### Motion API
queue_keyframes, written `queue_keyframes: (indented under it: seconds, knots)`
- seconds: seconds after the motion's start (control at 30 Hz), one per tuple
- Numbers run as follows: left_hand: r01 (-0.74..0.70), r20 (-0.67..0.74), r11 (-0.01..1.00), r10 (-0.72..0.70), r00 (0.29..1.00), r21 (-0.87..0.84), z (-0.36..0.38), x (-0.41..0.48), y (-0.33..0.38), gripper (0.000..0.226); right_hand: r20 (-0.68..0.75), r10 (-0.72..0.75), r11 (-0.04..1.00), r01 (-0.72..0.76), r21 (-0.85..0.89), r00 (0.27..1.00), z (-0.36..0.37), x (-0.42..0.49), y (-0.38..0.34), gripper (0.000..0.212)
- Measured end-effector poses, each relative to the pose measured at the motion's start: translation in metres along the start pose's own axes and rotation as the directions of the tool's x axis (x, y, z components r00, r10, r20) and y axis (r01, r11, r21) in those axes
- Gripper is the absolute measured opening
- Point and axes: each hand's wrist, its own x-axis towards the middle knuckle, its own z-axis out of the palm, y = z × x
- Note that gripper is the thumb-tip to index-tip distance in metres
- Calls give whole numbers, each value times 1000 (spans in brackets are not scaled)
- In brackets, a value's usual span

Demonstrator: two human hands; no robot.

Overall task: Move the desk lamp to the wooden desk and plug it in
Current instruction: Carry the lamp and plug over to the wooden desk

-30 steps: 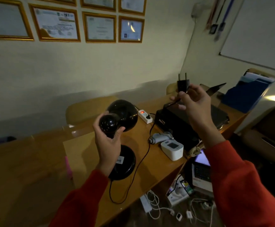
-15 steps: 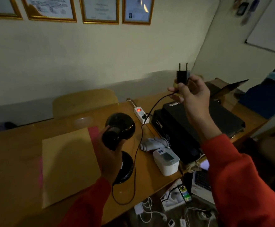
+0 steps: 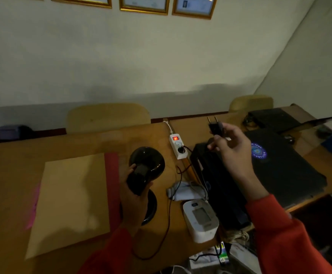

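While the lamp (image 3: 145,171) is gripped by the left hand (image 3: 134,196) on the desk (image 3: 13,175), its plug (image 3: 214,127) is pinched by the right hand (image 3: 232,153); the cord (image 3: 168,214) could be snagged, tipping the lamp.

Desk lamp (image 3: 146,165): glossy black shade and base, smooth, with soft highlights along the dome. Plug (image 3: 214,127): matt black plastic body with two bare metal pins. Cord (image 3: 168,224): thin, dark, smooth sheathing. Wooden desk (image 3: 13,165): brown wood with a smooth, faintly sheened top. Power strip (image 3: 178,146): smooth white plastic with a lit red switch. Envelope (image 3: 70,200): matt tan paper, lying over red and pink sheets. Monitor unit (image 3: 200,219): white plastic casing, slightly glossy. Black case (image 3: 285,171): matt, dark, finely textured. Sleeves (image 3: 283,240): red cloth, soft and matt. Picture frames (image 3: 144,9): gilded, shiny.
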Motion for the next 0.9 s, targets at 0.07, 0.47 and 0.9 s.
queue_keyframes:
  seconds: [0.07, 0.47, 0.9]
  knots:
    - [17, -6, 1000, -17, 1000, 16, 2, 1, 0, 57, 46, 9, 999, -8, -36, 999, -2, 5, 14, 31]
    - [2, 75, 940, -30, 997, 341, 20, 3, 13, 54, 256, 66, 998, -64, -19, 964, -34, 38, 68, 32]
    - [81, -169, 873, 2, 986, 481, 31, -10, 2, 59, 423, -18, 999, 33, -27, 906, -67, 71, 102, 38]
